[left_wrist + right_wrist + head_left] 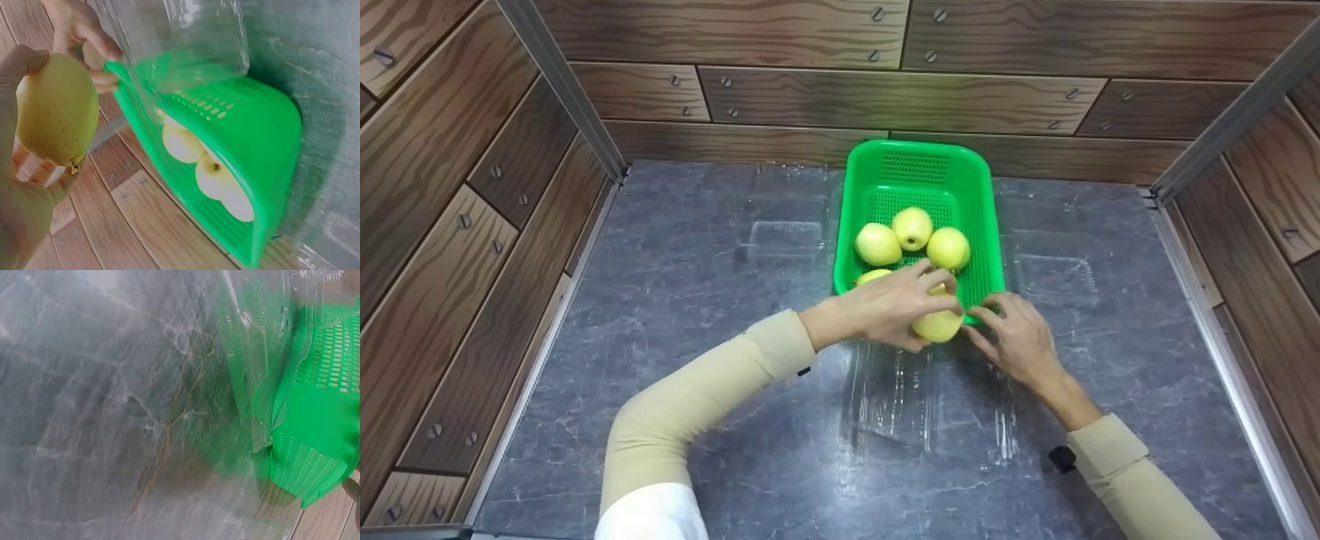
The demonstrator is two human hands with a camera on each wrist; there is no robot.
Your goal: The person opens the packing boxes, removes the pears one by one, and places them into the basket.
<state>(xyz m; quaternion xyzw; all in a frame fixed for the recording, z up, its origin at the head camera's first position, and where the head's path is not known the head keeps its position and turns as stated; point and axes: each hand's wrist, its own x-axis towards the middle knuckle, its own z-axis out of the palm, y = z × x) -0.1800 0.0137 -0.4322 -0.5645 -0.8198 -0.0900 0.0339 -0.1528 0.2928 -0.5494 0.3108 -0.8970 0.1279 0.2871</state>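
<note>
A yellow-green apple (pixel 937 319) is held in my left hand (pixel 889 304) over the near end of a green plastic basket (pixel 996 247). In the left wrist view, my thumb and fingers curl round this apple (pixel 59 109), its short stem pointing down. My right hand (pixel 1020 337) grips the basket's near right corner with curled fingers; the right wrist view shows only fingertips (pixel 351 488) beside the rim. Several similar apples (pixel 913 229) lie in the basket, one partly hidden under my left hand.
Clear plastic containers lie on the grey marbled table (pixel 720 450): one in front of the basket (pixel 892 405), others left (pixel 787 240) and right (pixel 1054 277) of it. Wood-patterned panels (pixel 900 97) enclose the back and sides.
</note>
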